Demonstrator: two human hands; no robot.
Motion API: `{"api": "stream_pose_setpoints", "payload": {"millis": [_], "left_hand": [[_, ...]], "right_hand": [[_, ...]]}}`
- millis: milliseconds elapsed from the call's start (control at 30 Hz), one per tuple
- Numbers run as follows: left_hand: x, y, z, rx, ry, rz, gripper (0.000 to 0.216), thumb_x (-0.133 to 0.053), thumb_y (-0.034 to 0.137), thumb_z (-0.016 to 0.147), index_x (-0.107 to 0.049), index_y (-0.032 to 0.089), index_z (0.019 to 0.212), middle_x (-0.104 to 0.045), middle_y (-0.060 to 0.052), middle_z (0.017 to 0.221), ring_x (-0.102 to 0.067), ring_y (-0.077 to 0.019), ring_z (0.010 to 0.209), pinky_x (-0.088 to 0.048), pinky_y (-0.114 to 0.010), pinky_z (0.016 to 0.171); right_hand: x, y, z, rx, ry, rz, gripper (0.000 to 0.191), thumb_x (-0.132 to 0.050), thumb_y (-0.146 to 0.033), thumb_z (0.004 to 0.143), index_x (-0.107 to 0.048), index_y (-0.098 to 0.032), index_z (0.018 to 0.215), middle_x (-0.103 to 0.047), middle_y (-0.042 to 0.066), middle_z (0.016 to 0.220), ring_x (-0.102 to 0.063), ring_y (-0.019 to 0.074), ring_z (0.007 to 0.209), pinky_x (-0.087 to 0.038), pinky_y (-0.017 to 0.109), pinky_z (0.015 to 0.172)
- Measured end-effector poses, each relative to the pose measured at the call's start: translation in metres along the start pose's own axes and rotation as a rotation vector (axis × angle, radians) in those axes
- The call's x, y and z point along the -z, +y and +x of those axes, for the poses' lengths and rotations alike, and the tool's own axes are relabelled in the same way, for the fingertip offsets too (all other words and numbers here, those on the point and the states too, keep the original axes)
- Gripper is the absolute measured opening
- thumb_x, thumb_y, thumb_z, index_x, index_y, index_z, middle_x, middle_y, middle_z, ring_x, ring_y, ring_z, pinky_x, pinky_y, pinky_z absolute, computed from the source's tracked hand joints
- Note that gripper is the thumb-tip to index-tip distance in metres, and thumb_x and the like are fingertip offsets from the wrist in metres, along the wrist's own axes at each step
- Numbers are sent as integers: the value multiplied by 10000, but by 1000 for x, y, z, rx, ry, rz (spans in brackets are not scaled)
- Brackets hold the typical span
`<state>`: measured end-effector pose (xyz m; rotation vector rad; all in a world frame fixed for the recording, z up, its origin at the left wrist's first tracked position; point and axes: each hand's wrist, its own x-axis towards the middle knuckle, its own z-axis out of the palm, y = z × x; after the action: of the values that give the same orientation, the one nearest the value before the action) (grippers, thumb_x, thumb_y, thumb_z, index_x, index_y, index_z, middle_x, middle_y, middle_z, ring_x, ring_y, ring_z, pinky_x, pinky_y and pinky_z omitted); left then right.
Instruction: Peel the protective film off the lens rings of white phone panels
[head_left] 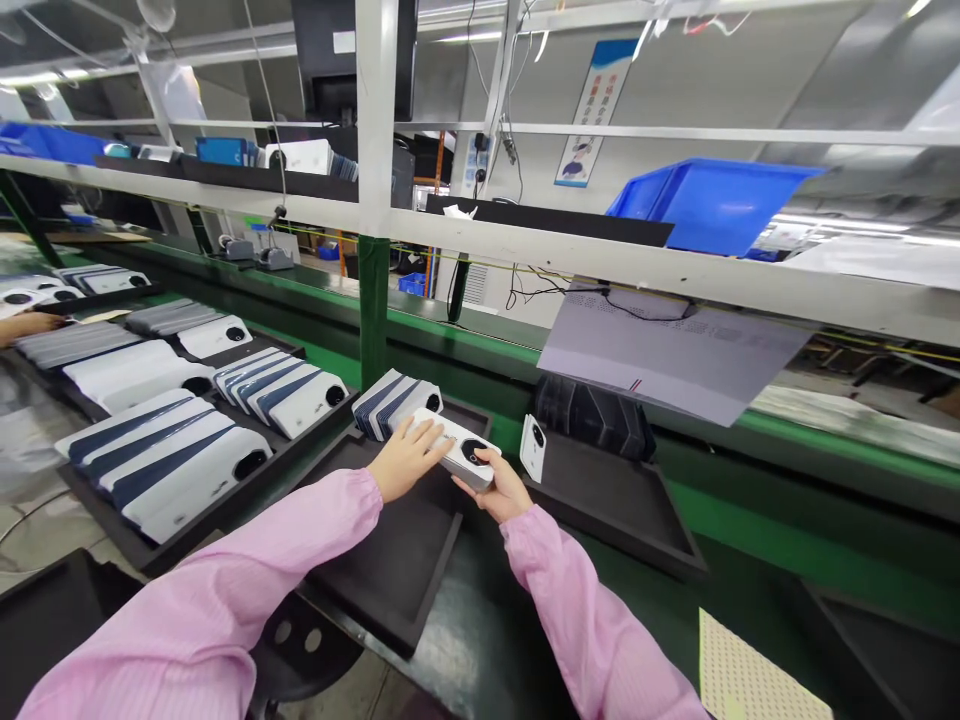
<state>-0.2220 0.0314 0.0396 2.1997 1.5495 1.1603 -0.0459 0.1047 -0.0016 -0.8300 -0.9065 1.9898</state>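
Both hands are on a stack of white phone back covers (pixel 455 433) with a black round camera ring, held tilted above a black tray. My left hand (pixel 407 458) lies over its left end, fingers across the top cover. Around its right end my right hand (pixel 501 486) is closed, thumb on top beside the camera ring and fingers underneath. Just behind, a row of white and dark-blue covers (pixel 386 405) stands in the black tray (pixel 397 575). To the right, one white cover (pixel 533 450) leans at the corner of another black tray (pixel 615 505).
Trays with leaning rows of covers (pixel 172 465) fill the bench at left, where another person's hand (pixel 30 327) shows. A white shelf rail (pixel 480 240) and green post (pixel 373 310) stand behind. A grey sheet (pixel 667 350) hangs at right; a yellowish dotted sheet (pixel 754 670) lies near front.
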Motion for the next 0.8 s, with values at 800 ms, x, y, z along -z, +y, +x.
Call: {"api": "stream_pose_setpoints", "payload": {"millis": [800], "left_hand": [[-13,-9,56,628,303,-475,292,-529,329,851,-558,140,1071,-594,-72,1082,-585,-185,945,-476,-410,826]], "right_hand": [[-66,31,14,-36,-109,605,194,-609,-162,764,-577,-200,951,-685,-1,818,-647,151,756,-545,350,768]]}}
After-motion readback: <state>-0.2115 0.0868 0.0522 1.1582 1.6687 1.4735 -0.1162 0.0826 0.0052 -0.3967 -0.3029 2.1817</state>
